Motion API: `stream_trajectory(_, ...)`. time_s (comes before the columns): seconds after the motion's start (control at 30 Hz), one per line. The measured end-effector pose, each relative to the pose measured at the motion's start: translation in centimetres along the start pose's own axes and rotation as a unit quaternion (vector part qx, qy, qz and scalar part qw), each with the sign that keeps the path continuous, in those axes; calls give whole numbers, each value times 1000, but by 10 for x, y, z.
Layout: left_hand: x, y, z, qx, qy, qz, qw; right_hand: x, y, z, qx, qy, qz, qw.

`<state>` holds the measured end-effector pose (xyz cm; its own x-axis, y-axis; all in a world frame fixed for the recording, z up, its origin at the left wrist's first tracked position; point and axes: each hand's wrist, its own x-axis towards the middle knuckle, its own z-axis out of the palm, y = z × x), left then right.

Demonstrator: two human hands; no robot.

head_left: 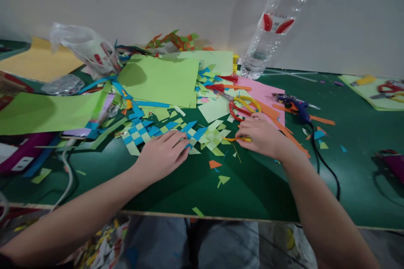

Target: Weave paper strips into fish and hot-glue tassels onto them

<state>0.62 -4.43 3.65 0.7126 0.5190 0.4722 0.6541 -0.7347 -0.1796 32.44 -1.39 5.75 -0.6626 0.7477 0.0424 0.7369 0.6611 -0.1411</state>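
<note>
My left hand rests with curled fingers on a woven strip of blue and pale green paper. Its thumb and forefinger close on a blue part of the weave. To the right, my right hand has its fingers closed round a slim yellow-orange object, mostly hidden by the fingers, so its kind is unclear. Just beyond that hand lie scissors with red and yellow handles, their blades toward the upper left. A pale green woven piece sits between my hands.
Green paper sheets and scraps cover the back of the table. A clear water bottle stands by the wall. A glue gun with a black cord lies at right, a purple box and white cable at left.
</note>
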Motion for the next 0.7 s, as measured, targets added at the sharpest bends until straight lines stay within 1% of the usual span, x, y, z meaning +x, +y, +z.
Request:
stream_trajectory(0.13, 1, 0, 0, -9, -9, -1, 1000, -1, -4, -2, -8, 32, 0, 999)
stream_trajectory(0.2, 1, -1, 0, -8, -10, 0, 1000, -2, -7, -3, -4, 36, 6, 999)
stream_trajectory(0.43, 0, -1, 1, -5, 1, 5, 1000, -3, -10, 0, 25, -25, 34, 999)
stream_trajectory(0.5, 0, 0, 2, -4, 0, 3, 1000, -3, -9, -1, 25, -32, 42, 998)
stream_trajectory(0.7, 0, 0, 3, -11, -2, 2, 1000, 0, -10, -3, 10, -40, 36, 999)
